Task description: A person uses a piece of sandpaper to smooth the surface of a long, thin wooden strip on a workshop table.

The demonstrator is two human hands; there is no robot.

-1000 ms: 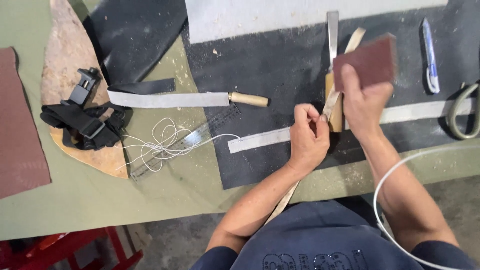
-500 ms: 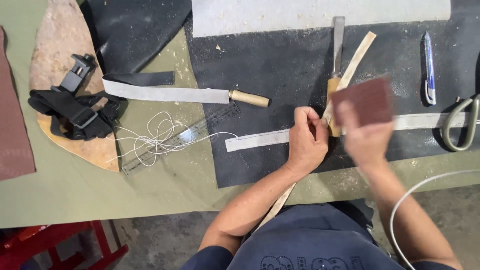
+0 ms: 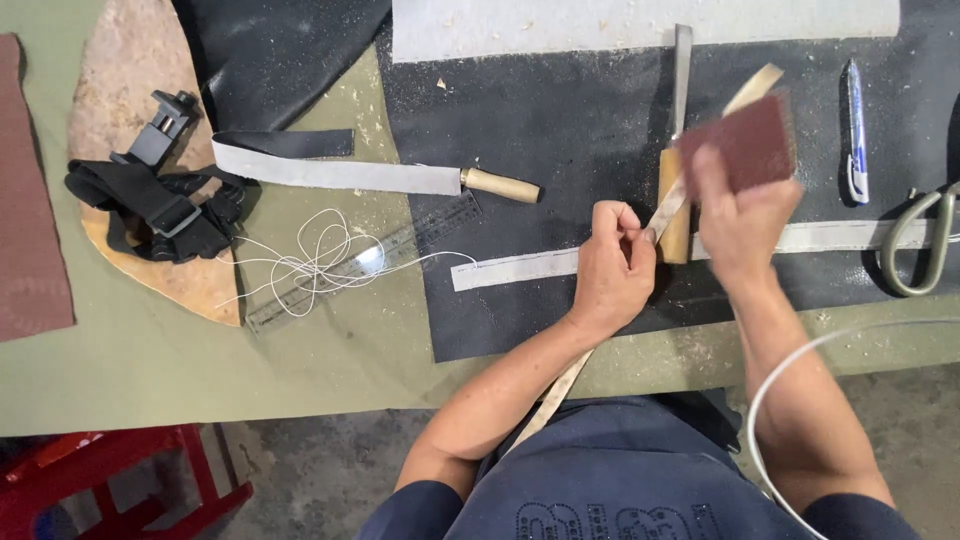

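A long, thin, pale tan strip (image 3: 668, 208), flat and narrow like a split cane or leather lace, is held slantwise over the black mat (image 3: 560, 150) near the front edge of the tabletop (image 3: 200, 370). Its long axis runs from the person's lap at the lower left up to the upper right, where its far end shows past the sandpaper. The strip is pinched by the left hand (image 3: 610, 268), whose fingers are closed together on it at about mid-length, so that the worked stretch lies up and to the right of those fingers. That stretch is met by the right hand (image 3: 742, 222), whose fingers are clamped on a folded piece of reddish-brown sandpaper (image 3: 745, 143) pressed over the strip; of the two hands, the right is the nearer to the free upper end. A chisel with a wooden handle (image 3: 675, 190) lies on the mat just beneath and beside the strip, its blade pointing to the far edge. To the left, a long flat knife with a wooden handle (image 3: 375, 178), a clear ruler (image 3: 370, 262) and a tangle of white string (image 3: 320, 262) are laid out, with a black strap mount (image 3: 150, 205) near the left edge. A blue pen (image 3: 856, 130) and scissors (image 3: 915, 245) are seen toward the right edge.
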